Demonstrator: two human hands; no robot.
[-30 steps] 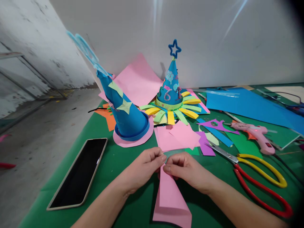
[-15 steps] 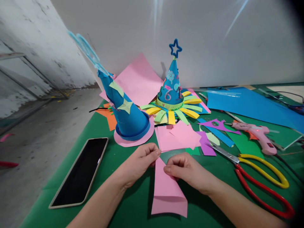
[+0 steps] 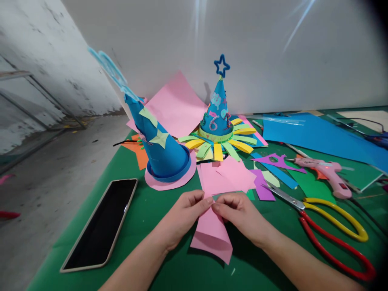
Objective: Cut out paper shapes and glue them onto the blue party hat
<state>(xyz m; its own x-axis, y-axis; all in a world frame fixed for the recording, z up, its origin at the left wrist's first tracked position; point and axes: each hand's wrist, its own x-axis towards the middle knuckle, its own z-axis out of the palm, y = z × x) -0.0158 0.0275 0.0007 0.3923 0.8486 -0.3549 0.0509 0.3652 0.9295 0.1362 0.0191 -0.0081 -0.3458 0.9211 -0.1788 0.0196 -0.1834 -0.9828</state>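
A pink paper strip (image 3: 212,230) hangs down from between my two hands, its lower end bent and curling over the green table. My left hand (image 3: 189,212) pinches its upper end between thumb and fingers. Close against it, my right hand (image 3: 239,208) pinches the same end from the right, the thumbs almost touching. Just behind the hands lie flat pink paper pieces (image 3: 226,178). A blue cone hat (image 3: 166,155) with pale green stars leans at the left, and a decorated blue cone hat (image 3: 216,113) with a yellow and green fringe stands further back.
A phone (image 3: 101,226) lies at the left on the green table (image 3: 157,258). Open scissors (image 3: 303,206) and a pink glue gun (image 3: 329,173) are at the right, near purple scraps (image 3: 262,186) and a large blue sheet (image 3: 315,133).
My hands have come together at the strip's upper end; the right hand has moved up and left. The strip's lower end has risen and swung slightly left.
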